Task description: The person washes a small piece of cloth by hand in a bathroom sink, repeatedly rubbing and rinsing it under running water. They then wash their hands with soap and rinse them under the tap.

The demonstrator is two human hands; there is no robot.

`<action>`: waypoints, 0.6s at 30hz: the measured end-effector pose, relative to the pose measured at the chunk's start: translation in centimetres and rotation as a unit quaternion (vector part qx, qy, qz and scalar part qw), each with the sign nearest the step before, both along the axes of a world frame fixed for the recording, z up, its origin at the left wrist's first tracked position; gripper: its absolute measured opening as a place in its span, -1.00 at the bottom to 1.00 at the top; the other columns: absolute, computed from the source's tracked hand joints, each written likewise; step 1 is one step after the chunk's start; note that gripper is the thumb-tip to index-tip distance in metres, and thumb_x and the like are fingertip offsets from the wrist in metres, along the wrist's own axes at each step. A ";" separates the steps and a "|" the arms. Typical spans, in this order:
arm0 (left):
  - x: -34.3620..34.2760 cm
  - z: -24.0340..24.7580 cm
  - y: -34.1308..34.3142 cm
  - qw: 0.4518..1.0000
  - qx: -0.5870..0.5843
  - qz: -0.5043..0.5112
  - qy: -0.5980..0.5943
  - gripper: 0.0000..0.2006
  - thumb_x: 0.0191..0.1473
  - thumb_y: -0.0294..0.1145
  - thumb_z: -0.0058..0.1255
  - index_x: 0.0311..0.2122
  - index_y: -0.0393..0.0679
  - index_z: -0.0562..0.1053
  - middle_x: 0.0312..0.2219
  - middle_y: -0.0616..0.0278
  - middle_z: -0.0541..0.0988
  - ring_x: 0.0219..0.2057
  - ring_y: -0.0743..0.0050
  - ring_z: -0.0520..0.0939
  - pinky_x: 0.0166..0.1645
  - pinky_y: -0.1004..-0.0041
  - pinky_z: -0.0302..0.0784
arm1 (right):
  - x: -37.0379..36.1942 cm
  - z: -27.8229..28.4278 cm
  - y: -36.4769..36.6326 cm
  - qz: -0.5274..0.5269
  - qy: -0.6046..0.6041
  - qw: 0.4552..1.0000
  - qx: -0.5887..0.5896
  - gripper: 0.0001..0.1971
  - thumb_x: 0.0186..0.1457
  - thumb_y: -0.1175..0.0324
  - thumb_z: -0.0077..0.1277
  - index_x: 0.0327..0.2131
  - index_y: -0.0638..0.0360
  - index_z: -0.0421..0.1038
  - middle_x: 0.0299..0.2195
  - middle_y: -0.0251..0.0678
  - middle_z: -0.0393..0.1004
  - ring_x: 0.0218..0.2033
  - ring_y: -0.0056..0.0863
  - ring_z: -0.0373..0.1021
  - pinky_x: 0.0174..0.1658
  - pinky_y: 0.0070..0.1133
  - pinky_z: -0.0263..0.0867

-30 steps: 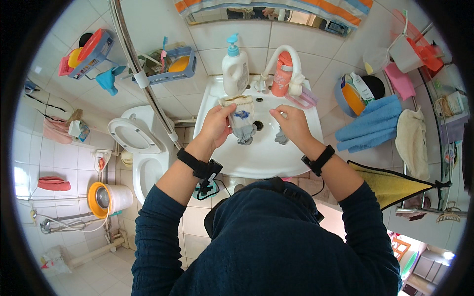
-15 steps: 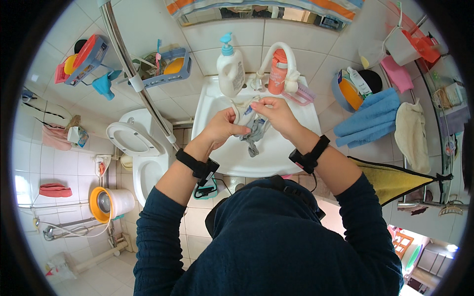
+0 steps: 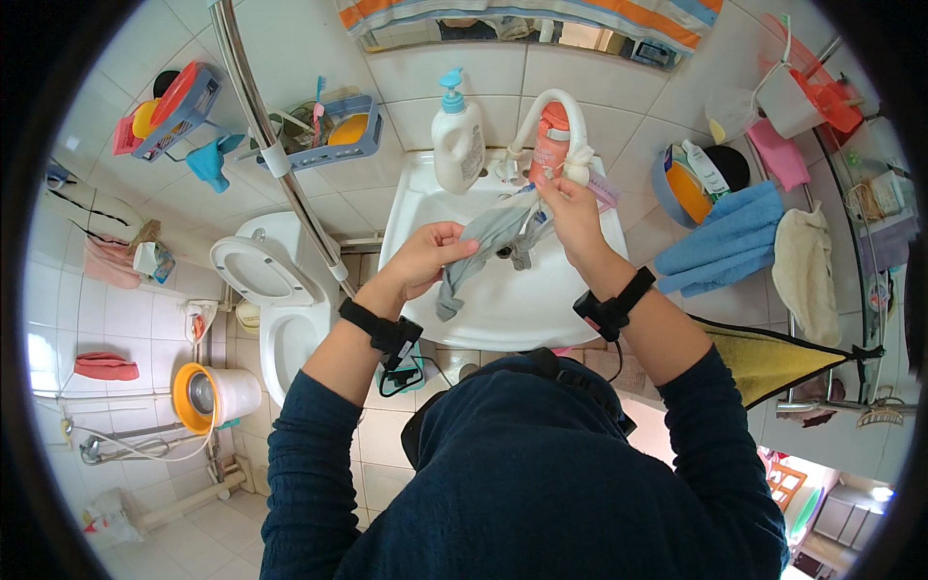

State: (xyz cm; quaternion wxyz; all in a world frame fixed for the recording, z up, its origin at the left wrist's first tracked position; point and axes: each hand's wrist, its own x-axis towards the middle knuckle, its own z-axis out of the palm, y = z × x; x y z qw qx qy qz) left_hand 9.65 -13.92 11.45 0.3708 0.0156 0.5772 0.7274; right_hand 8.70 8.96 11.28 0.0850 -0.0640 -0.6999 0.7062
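A thin grey sock (image 3: 490,235) is stretched slantwise over the white washbasin (image 3: 570,304), with bluish marks near its upper right end. My left hand (image 3: 432,257) pinches it between thumb and fingers, and its loose end hangs down below that hand. My right hand (image 3: 578,217) grips the other end, higher up beside the tap. Under the sock a dark, crumpled-looking part shows near the drain, and I cannot make it out clearly. Both hands are over the basin and wear black wrist straps.
On the basin's back ledge stand a white pump bottle (image 3: 457,145), a coral bottle (image 3: 549,145) and a curved white tap (image 3: 578,118). A toilet (image 3: 290,333) is at the left, behind a metal pole (image 3: 249,92). Blue towels (image 3: 720,242) hang at the right.
The sock, bunched between both hands before, is now drawn out lengthwise. My right hand has moved right toward the tap; the left has stayed at the left with its fingers shifted.
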 end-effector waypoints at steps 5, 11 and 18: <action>0.5 0.1 -1.6 1.000 0.019 -0.009 0.004 -0.81 0.01 -0.45 0.04 -0.22 -0.15 0.41 -0.38 0.40 0.52 -0.40 0.71 0.51 -0.31 0.62 0.42 | 0.6 -0.7 0.9 0.026 -0.034 0.999 0.029 -0.76 0.06 0.25 0.00 -0.49 0.25 0.42 -0.52 -0.50 0.35 -0.45 -0.74 0.19 -0.35 -0.70 0.11; 0.8 -0.3 -2.5 0.999 0.034 0.007 -0.002 -0.84 0.07 -0.36 -0.04 -0.23 -0.13 0.39 -0.37 0.43 0.49 -0.36 0.71 0.45 -0.23 0.62 0.34 | 0.8 -1.0 1.0 0.014 -0.043 0.998 0.038 -0.78 0.07 0.26 0.00 -0.49 0.22 0.43 -0.49 -0.52 0.36 -0.43 -0.76 0.19 -0.33 -0.73 0.08; 0.4 -0.5 -2.1 0.995 -0.075 0.029 0.059 -0.64 0.00 -0.39 0.03 -0.06 -0.10 0.31 -0.29 0.37 0.45 -0.27 0.62 0.42 -0.16 0.57 0.32 | 1.5 0.1 -0.3 0.072 -0.113 0.987 -0.091 -0.77 0.07 0.23 0.02 -0.44 0.22 0.43 -0.47 -0.48 0.40 -0.42 -0.73 0.27 -0.32 -0.70 0.18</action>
